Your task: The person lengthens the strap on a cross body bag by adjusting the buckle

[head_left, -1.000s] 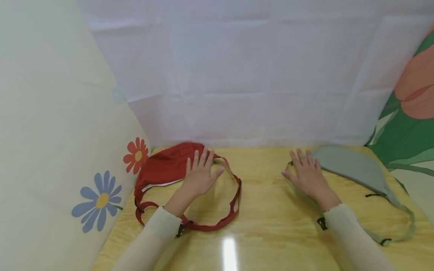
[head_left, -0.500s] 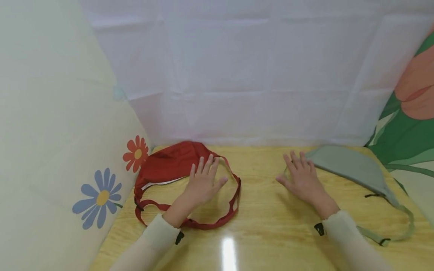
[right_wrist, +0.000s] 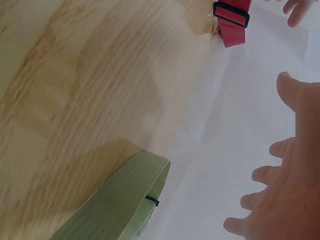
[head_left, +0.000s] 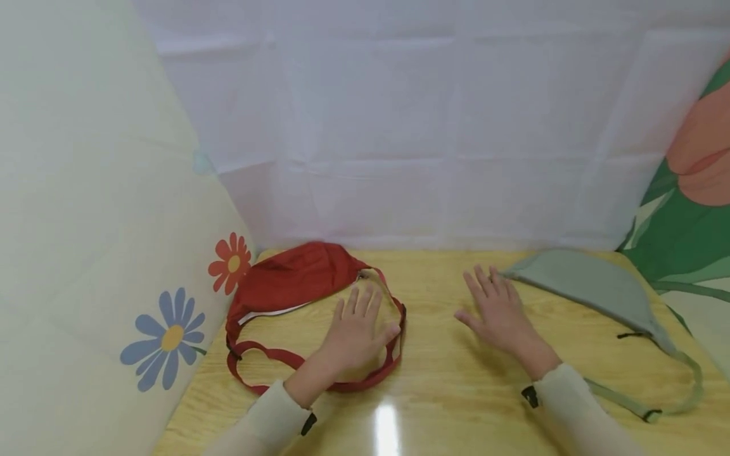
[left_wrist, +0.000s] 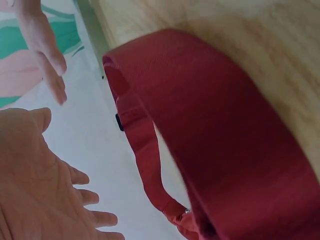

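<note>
A red waist bag (head_left: 296, 275) lies on the left of the wooden table, its red strap (left_wrist: 200, 110) looped out in front. My left hand (head_left: 350, 332) is over that loop, fingers spread and holding nothing. On the right lies a grey-green waist bag (head_left: 587, 285) with a green strap (right_wrist: 115, 200) trailing toward me. My right hand (head_left: 502, 316) hovers left of this bag, fingers straight and apart, also without anything in it. Part of the green strap is hidden behind my right forearm.
The table (head_left: 439, 354) has a bright light reflection near its front. A white sheet (head_left: 399, 126) hangs behind it. Panels with printed flowers (head_left: 171, 339) stand close along the left side and the right. A small black piece (head_left: 308, 423) sits under the left cuff.
Both hands have drawn back toward me from the bags, the left also moving right and the right moving left. The bags themselves have stayed in place.
</note>
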`<control>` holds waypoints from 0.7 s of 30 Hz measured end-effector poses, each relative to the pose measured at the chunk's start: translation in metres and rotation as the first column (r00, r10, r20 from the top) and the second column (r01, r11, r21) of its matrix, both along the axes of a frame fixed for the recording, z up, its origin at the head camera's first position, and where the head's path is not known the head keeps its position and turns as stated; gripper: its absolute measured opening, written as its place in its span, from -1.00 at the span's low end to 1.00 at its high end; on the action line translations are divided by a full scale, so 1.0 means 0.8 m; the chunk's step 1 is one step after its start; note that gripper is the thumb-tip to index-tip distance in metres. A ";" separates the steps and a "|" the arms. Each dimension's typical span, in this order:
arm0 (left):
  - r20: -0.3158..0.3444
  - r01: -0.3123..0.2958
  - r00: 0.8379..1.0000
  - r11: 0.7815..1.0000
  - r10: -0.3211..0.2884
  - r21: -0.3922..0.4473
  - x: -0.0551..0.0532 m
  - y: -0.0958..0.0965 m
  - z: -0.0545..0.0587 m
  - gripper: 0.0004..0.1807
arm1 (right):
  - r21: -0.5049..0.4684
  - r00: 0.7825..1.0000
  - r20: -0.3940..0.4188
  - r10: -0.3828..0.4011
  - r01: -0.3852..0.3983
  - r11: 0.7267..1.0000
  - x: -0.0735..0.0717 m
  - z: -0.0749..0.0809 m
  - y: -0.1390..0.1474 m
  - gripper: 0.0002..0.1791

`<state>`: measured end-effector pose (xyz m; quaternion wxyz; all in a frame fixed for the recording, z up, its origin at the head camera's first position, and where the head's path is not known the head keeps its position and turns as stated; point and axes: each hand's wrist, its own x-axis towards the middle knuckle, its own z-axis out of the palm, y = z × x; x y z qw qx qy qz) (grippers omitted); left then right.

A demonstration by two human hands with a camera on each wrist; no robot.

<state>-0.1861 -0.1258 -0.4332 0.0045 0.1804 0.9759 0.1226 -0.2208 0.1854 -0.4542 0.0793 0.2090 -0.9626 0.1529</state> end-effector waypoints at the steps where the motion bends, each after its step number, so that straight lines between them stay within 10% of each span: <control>1: 0.009 0.003 1.000 1.000 -0.003 -0.003 0.003 0.001 -0.001 -0.11 | 0.000 1.000 -0.003 0.003 -0.003 1.000 0.000 -0.001 -0.002 -0.07; 21: 0.028 0.025 0.999 0.997 -0.023 -0.076 0.029 0.019 -0.016 -0.05 | -0.045 0.995 0.017 0.098 -0.097 0.994 -0.015 -0.014 -0.032 -0.10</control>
